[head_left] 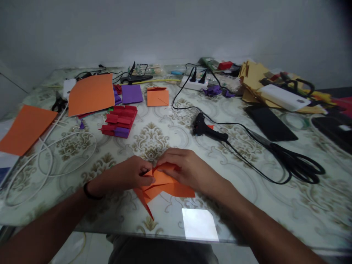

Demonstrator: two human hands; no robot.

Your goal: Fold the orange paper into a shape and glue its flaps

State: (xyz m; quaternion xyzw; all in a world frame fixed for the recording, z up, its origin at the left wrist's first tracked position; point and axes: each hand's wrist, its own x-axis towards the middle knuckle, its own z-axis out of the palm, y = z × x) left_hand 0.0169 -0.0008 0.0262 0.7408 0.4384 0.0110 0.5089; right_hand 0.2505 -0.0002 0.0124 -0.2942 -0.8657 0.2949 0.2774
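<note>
An orange sheet of folded paper [162, 183] lies near the table's front edge, between my two hands. My left hand [139, 172] grips its left part, the thumb pressed on top. From the right, my right hand [183, 167] holds the far right side, its fingers curled over the paper. Creased flaps spread out toward me, and one narrow point sticks out at the lower left. Part of the far edge is hidden under my fingers. Beyond my left hand sits a block of folded red and purple paper pieces [118, 123].
A black glue gun [210, 130] with its cord, scissors [297, 161] and a phone [271, 123] lie to the right. Orange sheets [92, 95], a purple square [132, 94] and a folded orange piece [157, 97] are farther back. White cable [49, 161] loops at left; a power strip [194, 83] stands behind.
</note>
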